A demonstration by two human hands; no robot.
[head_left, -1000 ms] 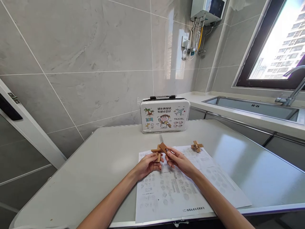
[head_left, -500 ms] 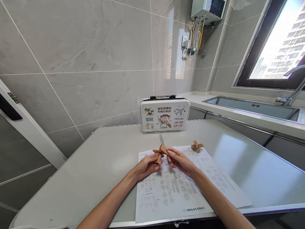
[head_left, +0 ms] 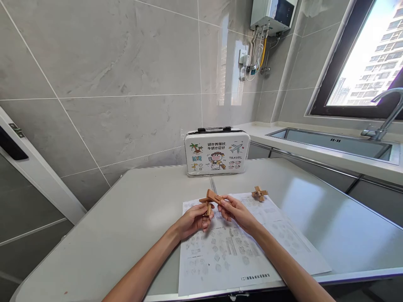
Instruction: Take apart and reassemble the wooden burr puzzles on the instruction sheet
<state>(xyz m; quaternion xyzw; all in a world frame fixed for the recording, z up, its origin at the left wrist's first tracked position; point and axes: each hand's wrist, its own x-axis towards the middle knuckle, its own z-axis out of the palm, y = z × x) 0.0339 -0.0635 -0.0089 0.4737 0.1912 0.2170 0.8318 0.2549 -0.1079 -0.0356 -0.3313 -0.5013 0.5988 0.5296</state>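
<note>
Nearest the wearer, a pale table point(head_left: 110, 235) reaches out from the front edge, with a large printed sheet point(head_left: 220, 256) spread over its middle, covered in small drawings and lines of text too faint to read. The two bare forearms come in from below, and both hands are raised above the sheet. The left hand point(head_left: 192, 220) is closed around a small cluster of wooden pieces point(head_left: 208, 209), one bar pointing downward between thumb and fingers, another lying crosswise above it. The right hand point(head_left: 233, 211) pinches a wooden bar point(head_left: 213, 195) by its near end, tilting it so that its far end overlaps the left hand's cluster; whether they are locked together cannot be told. Farther off to the right, a cross-shaped wooden assembly point(head_left: 259, 193) rests at the far edge of the sheet, apart from both hands. Behind, a white case point(head_left: 217, 152) with cartoon prints and a black handle stands upright on the table. To the right is a counter sink point(head_left: 315, 136) with a metal tap point(head_left: 386, 118); beyond are the grey tiled wall point(head_left: 126, 63) and a window point(head_left: 355, 71).
</note>
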